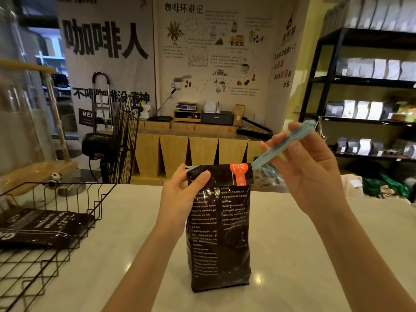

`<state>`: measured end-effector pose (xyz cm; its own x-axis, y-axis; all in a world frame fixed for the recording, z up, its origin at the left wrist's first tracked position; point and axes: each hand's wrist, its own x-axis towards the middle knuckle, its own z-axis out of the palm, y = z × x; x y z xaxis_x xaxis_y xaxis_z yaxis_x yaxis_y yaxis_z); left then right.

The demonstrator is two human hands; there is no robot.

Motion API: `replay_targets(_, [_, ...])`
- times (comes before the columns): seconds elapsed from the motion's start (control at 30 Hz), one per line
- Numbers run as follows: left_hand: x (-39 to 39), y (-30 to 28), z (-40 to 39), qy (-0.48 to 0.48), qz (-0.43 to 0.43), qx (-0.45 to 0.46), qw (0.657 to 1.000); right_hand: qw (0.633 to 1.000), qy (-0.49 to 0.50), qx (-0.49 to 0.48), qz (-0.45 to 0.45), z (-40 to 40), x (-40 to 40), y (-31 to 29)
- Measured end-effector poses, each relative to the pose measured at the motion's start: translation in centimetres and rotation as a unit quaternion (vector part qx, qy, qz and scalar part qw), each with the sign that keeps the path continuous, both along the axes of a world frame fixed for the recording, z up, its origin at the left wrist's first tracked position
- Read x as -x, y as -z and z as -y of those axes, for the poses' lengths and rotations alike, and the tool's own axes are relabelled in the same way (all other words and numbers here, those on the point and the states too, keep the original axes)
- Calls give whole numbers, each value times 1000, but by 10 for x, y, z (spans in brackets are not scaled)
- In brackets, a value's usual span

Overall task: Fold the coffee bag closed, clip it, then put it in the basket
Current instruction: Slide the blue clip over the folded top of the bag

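Observation:
A tall dark coffee bag (219,239) with white print and an orange label stands upright on the white counter (315,255). Its top is folded over. My left hand (180,190) pinches the folded top at its left end. My right hand (301,167) holds a long light-blue sealing clip (281,145), tilted up to the right, with its lower end touching the right end of the fold. A black wire basket (67,206) sits at the left of the counter.
Another dark coffee bag (40,228) lies flat inside the basket. A black floor fan (119,140) stands beyond the counter, behind the basket. Shelves of bags (364,109) line the right wall. Bags and cloth lie beyond the counter's right edge.

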<state>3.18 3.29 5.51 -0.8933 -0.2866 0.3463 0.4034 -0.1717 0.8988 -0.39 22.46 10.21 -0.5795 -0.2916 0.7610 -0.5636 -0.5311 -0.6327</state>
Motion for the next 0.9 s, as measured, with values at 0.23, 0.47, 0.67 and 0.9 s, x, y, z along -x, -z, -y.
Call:
replay_targets(0.23, [5, 3, -1, -28, -30, 27, 999, 988, -4, -139, -59, 0, 1, -4])
replay_targets(0.47, [7, 9, -3, -60, -96, 81, 990, 938, 88, -312, -122, 15, -11, 0])
replay_targets(0.67, [9, 11, 0, -88, -103, 107, 985, 874, 215, -380, -213, 34, -11, 15])
replay_targets(0.9, [9, 11, -1, -89, -106, 119, 983, 868, 322, -336, -175, 29, -2, 14])
